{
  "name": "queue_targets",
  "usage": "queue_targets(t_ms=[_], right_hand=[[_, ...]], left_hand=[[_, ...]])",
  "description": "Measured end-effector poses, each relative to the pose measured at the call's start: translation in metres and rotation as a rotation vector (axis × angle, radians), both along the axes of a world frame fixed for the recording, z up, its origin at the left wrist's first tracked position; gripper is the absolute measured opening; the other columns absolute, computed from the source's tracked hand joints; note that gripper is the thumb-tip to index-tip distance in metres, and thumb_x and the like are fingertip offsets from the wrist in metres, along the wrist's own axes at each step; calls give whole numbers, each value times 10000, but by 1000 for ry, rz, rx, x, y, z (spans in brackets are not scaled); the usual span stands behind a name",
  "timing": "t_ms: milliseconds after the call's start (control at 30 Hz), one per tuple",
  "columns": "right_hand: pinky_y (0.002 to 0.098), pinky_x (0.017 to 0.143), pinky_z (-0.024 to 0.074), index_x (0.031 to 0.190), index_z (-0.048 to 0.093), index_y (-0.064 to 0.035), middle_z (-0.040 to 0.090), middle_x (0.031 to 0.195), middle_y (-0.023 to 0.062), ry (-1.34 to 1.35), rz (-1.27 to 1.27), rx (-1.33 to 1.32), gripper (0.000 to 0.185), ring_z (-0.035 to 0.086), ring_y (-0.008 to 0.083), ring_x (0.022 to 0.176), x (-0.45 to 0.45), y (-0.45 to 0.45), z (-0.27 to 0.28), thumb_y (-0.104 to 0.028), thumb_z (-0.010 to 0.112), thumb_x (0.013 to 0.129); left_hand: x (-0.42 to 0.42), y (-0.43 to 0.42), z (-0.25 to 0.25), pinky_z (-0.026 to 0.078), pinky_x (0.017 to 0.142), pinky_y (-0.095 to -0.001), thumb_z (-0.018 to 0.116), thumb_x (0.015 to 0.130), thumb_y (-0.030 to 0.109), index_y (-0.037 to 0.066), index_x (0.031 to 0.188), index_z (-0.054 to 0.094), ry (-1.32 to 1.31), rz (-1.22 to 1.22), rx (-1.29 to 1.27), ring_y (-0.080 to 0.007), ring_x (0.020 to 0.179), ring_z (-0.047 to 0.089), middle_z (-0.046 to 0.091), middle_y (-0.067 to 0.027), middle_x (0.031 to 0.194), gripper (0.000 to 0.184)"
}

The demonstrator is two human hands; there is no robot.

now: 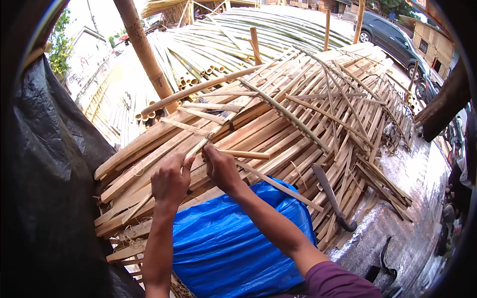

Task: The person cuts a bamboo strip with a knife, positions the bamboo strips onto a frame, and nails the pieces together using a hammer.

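Observation:
My left hand is closed around a pale bamboo strip, its thumb lying along the strip's lower end. Close beside it, my right hand is closed with fingertips at the same strip; any smaller piece in the pinch is hidden. The strip belongs to a ladder-like frame of bamboo slats resting on the stacked timber. A short round stick sticks out to the right from behind my right hand; I cannot tell whether the hand grips it. Blue plastic sheeting lies below my forearms.
A machete with a curved handle lies right of the blue sheet. Long split bamboo strips are piled ahead. Upright posts rise at the left and back. Black sheeting hangs left. A car stands beyond.

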State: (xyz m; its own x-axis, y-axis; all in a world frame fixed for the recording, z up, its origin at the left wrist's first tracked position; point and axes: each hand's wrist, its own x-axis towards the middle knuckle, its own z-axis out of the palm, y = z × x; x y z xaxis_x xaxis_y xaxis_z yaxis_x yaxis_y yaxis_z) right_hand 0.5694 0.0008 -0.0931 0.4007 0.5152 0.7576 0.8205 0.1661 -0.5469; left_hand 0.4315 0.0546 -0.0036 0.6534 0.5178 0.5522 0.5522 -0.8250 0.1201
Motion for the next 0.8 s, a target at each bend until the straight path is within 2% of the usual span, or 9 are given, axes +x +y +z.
queue_targets(t_ms=[67,100,200,267,333,533,600,733,800], right_hand=[[285,584,535,1034,574,0,685,848,91,647,267,-31,104,673,160,656,-7,-6,8,-86,530,995],[276,602,546,1031,579,-10,692,874,92,1134,529,-4,99,676,163,657,-9,-8,12,-92,533,1000],[269,623,555,1028,585,-13,690,899,91,1394,676,27,98,679,156,683,-9,-23,19,-95,536,1005],[267,664,555,1059,587,-4,689,923,87,1205,616,-10,112,680,136,754,-11,-18,9,-90,541,1004],[263,710,552,1105,587,-2,687,930,74,756,406,113,135,667,109,812,-16,-17,2,-75,540,1002],[301,660,542,1097,628,13,708,876,93,905,591,90,157,676,151,782,-7,-29,-15,-53,571,966],[322,626,533,1038,640,12,700,852,96,542,352,91,117,674,157,740,-4,-37,-21,-42,602,941],[381,625,528,953,654,-9,689,847,168,39,82,61,60,696,303,728,9,-44,-29,-31,640,899],[389,627,529,938,647,-12,678,814,182,34,70,76,46,684,347,718,6,-45,-25,-26,637,895]], left_hand=[[5,-1,-5,533,607,-449,588,951,381,115,906,667,43,19,1,-341,742,686,706,-108,847,281],[6,0,-8,535,603,-450,591,947,385,118,907,668,56,18,3,-336,741,688,707,-104,847,281],[4,-6,-9,535,595,-452,594,943,383,117,907,668,61,4,-33,-335,733,689,709,-96,847,279],[3,-8,-12,530,586,-458,591,946,393,119,906,665,42,12,-18,-343,723,685,707,-92,848,287],[1,-10,-11,521,581,-466,588,946,408,121,913,658,21,-23,-58,-353,720,681,702,-91,845,298],[-3,-17,-13,518,580,-467,591,942,426,120,934,659,27,-61,-48,-355,705,677,697,-107,830,314],[-5,-24,-13,524,587,-460,596,939,428,123,951,673,50,-60,-85,-349,704,681,698,-109,818,315],[-6,-32,-18,530,660,-467,611,931,435,102,991,698,73,-54,-222,-366,812,683,708,-141,895,349],[-3,-34,-21,524,656,-474,606,935,431,100,985,689,58,-45,-218,-373,794,679,704,-142,885,345]])
